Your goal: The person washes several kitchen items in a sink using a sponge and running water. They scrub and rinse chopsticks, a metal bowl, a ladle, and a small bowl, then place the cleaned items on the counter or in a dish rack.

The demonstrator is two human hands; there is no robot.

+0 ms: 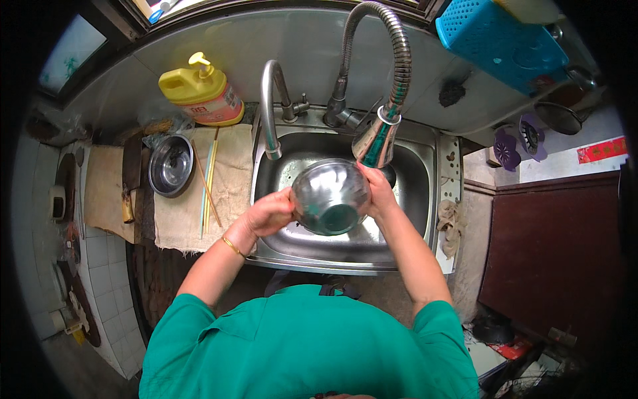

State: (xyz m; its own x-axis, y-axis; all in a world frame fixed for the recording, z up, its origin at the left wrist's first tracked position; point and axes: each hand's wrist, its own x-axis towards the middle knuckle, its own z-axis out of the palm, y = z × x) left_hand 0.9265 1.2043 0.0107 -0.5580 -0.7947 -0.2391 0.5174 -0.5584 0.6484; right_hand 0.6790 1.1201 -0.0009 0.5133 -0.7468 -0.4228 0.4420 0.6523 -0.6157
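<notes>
A shiny metal bowl [330, 192] is held between my two hands over the stainless steel sink [413, 239], its rounded underside facing up toward me. My left hand [271, 212] grips the bowl's left side, and a gold bracelet circles that wrist. On the opposite side, my right hand [380, 192] has hold of the rim, just below the bell-shaped head of a flexible-neck faucet [379, 137]. The inside of the bowl is hidden from view. A second, thinner curved faucet [271, 107] reaches over the sink's left part.
Left of the sink, a beige cloth [232, 189] carries several chopsticks [208, 192] and another metal bowl [171, 164]. A yellow pump jug [202, 95] stands behind. A cleaver [129, 169] lies on a cutting board [102, 184]. A crumpled rag [449, 227] rests on the right ledge, below a blue basket [498, 45].
</notes>
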